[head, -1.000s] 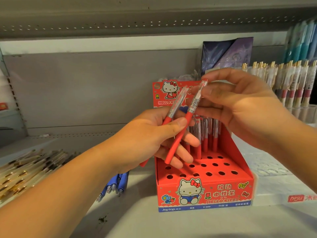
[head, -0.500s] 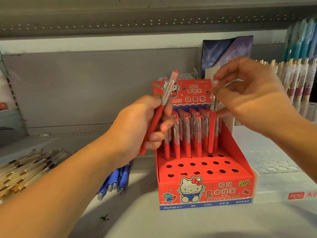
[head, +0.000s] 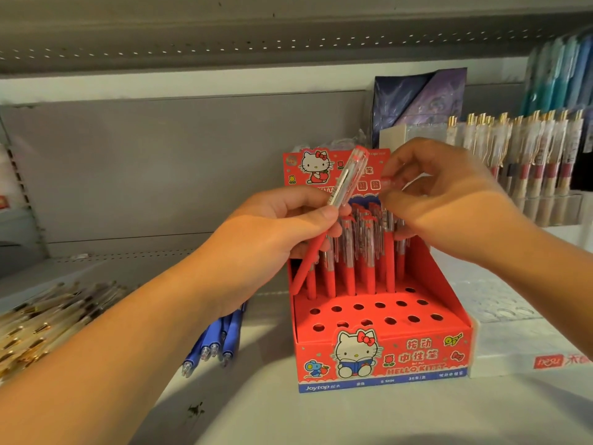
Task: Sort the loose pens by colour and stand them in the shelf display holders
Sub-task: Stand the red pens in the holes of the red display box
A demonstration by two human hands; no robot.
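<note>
Over the red holder (head: pixel 417 351), right hand (head: pixel 449 207) pinches the top of a red pen (head: pixel 389 261) upright at a back-row hole; left hand (head: pixel 272 239) grips a spare pen (head: pixel 345 181), tilted, tip down-left. Nearest empty holes (head: pixel 380 305) sit just in front.

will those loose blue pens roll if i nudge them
Likely yes: the blue pens have round barrels and lie loose on the flat shelf. Probably light and stiff, being slim plastic. Bunched together, they may jostle each other.
</note>
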